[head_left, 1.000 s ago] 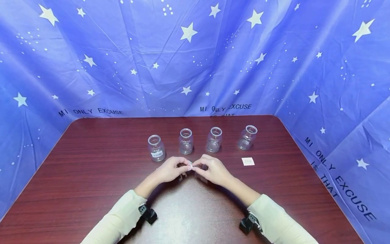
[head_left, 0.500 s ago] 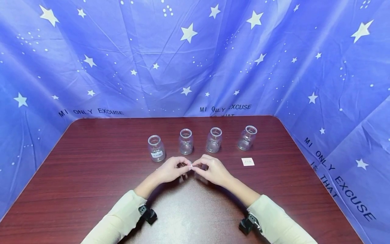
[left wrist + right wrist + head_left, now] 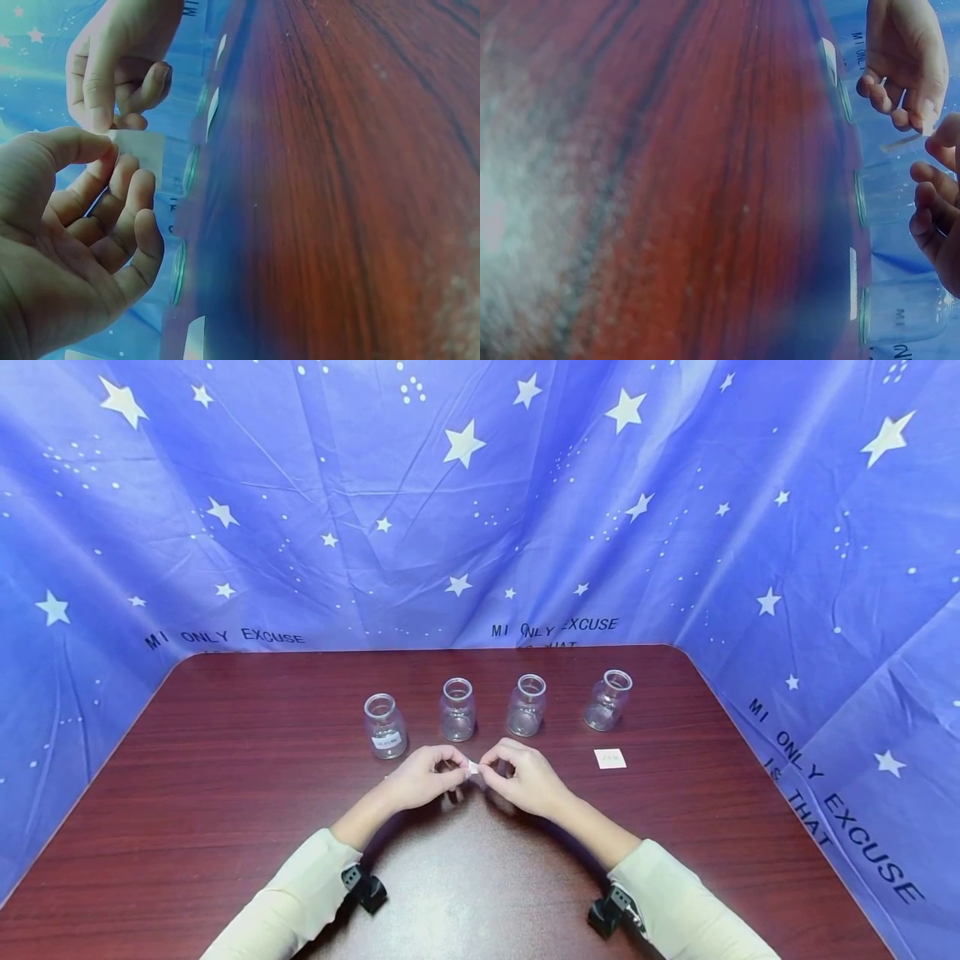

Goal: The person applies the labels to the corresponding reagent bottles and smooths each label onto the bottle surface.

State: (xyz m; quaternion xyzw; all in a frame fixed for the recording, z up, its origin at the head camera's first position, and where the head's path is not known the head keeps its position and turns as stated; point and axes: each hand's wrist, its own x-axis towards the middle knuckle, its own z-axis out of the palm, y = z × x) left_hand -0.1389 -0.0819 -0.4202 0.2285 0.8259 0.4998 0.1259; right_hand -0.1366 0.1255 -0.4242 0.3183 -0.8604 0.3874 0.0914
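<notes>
In the head view, both hands meet over the middle of the table [image 3: 225,827], nearer its far edge than its near one. The left hand [image 3: 420,778] and right hand [image 3: 528,778] pinch a small paper label [image 3: 473,767] between them; so thin a piece gives only its edges to grip, which seems why just the tips are used. Beyond the hands four glass jars stand upright, mouths up and well apart, in a row along the far edge, probably spaced so each can be reached singly. The leftmost jar [image 3: 385,720] faces the person with a white strip [image 3: 387,741] on its front. A paper square [image 3: 610,759] lies flat just in front of the rightmost jar [image 3: 608,703], toward the right edge, apparently paired with it.

In the left wrist view, the left thumb and forefinger are clamped on a corner of the label, its other fingers loosely bent and spread, leaving most of the paper's face uncovered. The right thumb and forefinger close on the same corner, likely for a fine two-sided grip.

In the right wrist view, the label appears nearly edge-on beneath the left fingertips; the right hand is cut off by the frame, so its hold cannot be confirmed there.
</notes>
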